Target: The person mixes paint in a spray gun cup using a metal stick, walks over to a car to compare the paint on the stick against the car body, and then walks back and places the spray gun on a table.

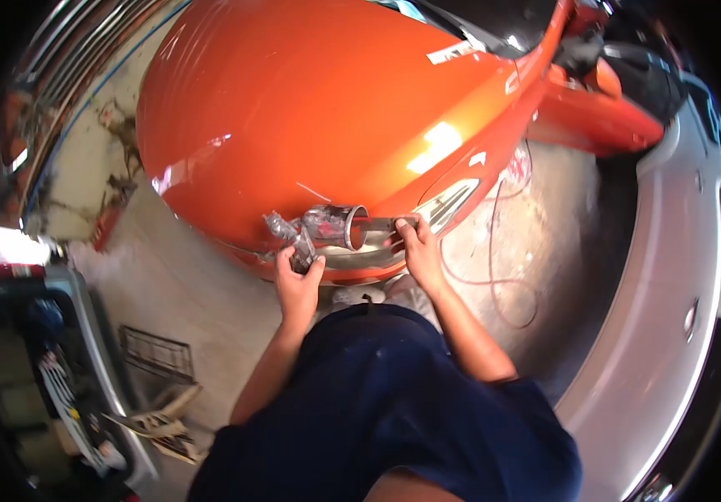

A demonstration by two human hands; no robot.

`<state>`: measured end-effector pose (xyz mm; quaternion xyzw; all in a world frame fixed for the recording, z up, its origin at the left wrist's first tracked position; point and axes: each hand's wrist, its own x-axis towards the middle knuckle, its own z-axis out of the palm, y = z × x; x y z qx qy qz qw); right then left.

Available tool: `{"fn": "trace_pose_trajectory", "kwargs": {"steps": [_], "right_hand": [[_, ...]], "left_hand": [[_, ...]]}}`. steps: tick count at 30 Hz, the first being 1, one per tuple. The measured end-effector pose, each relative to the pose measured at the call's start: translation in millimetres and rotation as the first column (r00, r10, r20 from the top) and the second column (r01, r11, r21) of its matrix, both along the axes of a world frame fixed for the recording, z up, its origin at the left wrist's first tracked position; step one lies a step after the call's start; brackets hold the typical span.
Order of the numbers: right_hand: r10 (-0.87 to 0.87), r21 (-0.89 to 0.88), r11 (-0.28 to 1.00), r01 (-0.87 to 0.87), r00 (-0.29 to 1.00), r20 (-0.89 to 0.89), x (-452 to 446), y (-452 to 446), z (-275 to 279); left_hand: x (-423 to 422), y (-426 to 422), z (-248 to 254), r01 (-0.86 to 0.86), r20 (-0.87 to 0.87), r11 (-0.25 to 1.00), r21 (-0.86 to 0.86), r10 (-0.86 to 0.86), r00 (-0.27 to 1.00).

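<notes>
My left hand is closed around the dark grip of what looks like a paint-stained spray gun. Attached to it is a smeared metal cup, tipped sideways with its open mouth facing right and red colour showing inside. Between the thumb and fingers of my right hand is a flat dark strip, whose left end reaches the cup's mouth. Its exact kind is unclear. Both hands are in front of my body, over the front edge of an orange car.
The car's headlight lies just right of my right hand. A hose loops across the floor. To the right stands a silver vehicle panel. A wire rack and cardboard scraps lie at lower left, beside another vehicle.
</notes>
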<state>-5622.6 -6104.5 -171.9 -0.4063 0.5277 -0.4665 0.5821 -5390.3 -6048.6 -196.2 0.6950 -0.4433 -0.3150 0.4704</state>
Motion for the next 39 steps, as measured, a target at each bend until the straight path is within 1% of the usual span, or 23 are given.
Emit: {"fn": "trace_pose_trajectory", "kwargs": {"steps": [1, 2, 3, 5, 6, 8, 11, 14, 17, 20, 23, 26, 29, 32, 35, 39], "right_hand": [[-0.026, 0.133, 0.991, 0.009, 0.992, 0.127, -1.2, -1.9, -18.6], [-0.051, 0.237, 0.972, 0.011, 0.986, 0.161, -0.9, -3.3, -28.8], [-0.060, 0.270, 0.963, 0.009, 0.982, 0.180, -2.4, -4.3, -31.1], [-0.091, 0.329, 0.944, 0.013, 0.971, 0.223, -5.0, -9.1, -32.1], [-0.092, 0.319, 0.948, 0.013, 0.968, 0.234, -10.5, -13.7, -35.7], [-0.091, 0.273, 0.961, 0.034, 0.976, 0.199, -19.9, -22.6, -31.6], [-0.076, 0.230, 0.972, 0.041, 0.986, 0.148, -36.8, -41.9, -27.6], [-0.009, 0.194, 0.981, -0.012, 0.994, 0.109, -55.2, -66.6, -28.6], [0.053, 0.146, 0.987, -0.063, 0.996, 0.077, -69.2, -84.2, -29.0], [0.152, 0.132, 0.978, -0.161, 0.985, 0.077, -77.5, -99.5, -24.4], [0.204, 0.146, 0.965, -0.217, 0.974, 0.095, -83.4, -112.0, -24.8], [0.225, 0.166, 0.956, -0.240, 0.968, 0.108, -88.4, -121.7, -24.1], [0.258, 0.188, 0.944, -0.273, 0.961, 0.098, -93.7, -131.7, -26.6], [0.289, 0.207, 0.928, -0.309, 0.950, 0.122, -98.2, -143.6, -30.4], [0.327, 0.201, 0.916, -0.348, 0.936, 0.131, -101.6, -154.0, -31.0], [0.376, 0.188, 0.899, -0.397, 0.917, 0.136, -105.5, -166.0, -27.2]], "left_hand": [[-1.3, -2.4, -5.1, -0.013, 0.140, 1.000, -0.003, 0.014, 0.990], [-0.7, -5.6, -12.0, 0.011, 0.096, 1.000, -0.005, -0.011, 0.995], [-1.1, -8.6, -15.9, -0.005, 0.093, 0.999, 0.054, 0.000, 0.996], [-0.3, -14.2, -22.1, -0.015, 0.023, 0.994, 0.112, 0.013, 1.000], [0.3, -17.2, -23.6, -0.015, -0.032, 0.990, 0.141, 0.020, 0.999], [-1.2, -19.1, -25.7, -0.002, -0.142, 0.980, 0.198, 0.030, 0.989], [-7.1, -18.9, -45.1, -0.111, -0.110, 0.983, 0.148, 0.128, 0.986], [-13.5, -18.1, -45.5, -0.134, -0.145, 0.973, 0.189, 0.162, 0.976], [-21.6, -16.9, -55.7, -0.140, -0.296, 0.969, 0.204, 0.197, 0.935], [-28.0, -13.2, -43.5, -0.138, -0.288, 0.954, 0.266, 0.215, 0.933], [-41.9, -9.3, -33.4, -0.191, -0.385, 0.927, 0.323, 0.313, 0.868], [-52.3, -7.3, -38.6, -0.199, -0.437, 0.943, 0.266, 0.302, 0.847], [-64.5, -4.7, -38.1, -0.217, -0.431, 0.925, 0.312, 0.342, 0.835], [-75.0, -4.7, -41.5, -0.233, -0.453, 0.918, 0.321, 0.365, 0.813], [-84.1, -4.5, -36.3, -0.257, -0.445, 0.912, 0.318, 0.383, 0.809], [-96.0, -3.4, -24.2, -0.307, -0.487, 0.913, 0.269, 0.404, 0.774]]}}
